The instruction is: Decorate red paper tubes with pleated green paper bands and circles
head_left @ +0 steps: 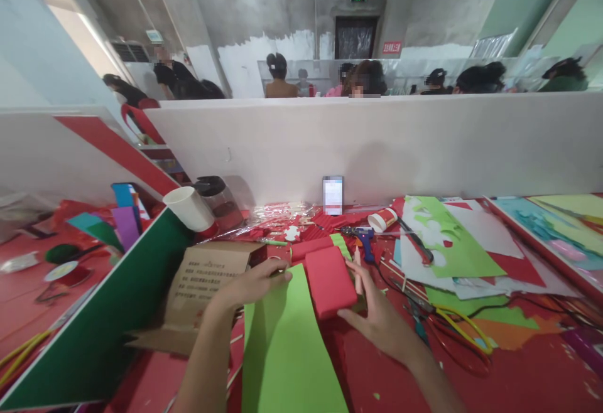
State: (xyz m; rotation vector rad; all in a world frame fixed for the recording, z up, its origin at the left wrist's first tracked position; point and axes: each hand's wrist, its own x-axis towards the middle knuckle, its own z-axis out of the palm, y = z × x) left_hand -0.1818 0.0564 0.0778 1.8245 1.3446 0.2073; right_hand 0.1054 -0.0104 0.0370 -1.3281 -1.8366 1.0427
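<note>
A red paper-wrapped block (328, 280) lies on the red table beside a long light-green sheet of paper (287, 344). My left hand (252, 284) rests at the green sheet's top left corner, fingers pinched on its edge. My right hand (377, 312) touches the right and near side of the red block, thumb under its near corner and fingers curled along its side. A pale glue stick (358, 272) stands just past my right fingers.
A brown cardboard box (202, 284) lies left of my hands, next to a green divider board (108, 319). Behind are a white paper cup (188, 207), a phone (333, 194), a blue glue gun (360, 237), and cut green, white and red papers (447, 243). People sit beyond the white partition (377, 143).
</note>
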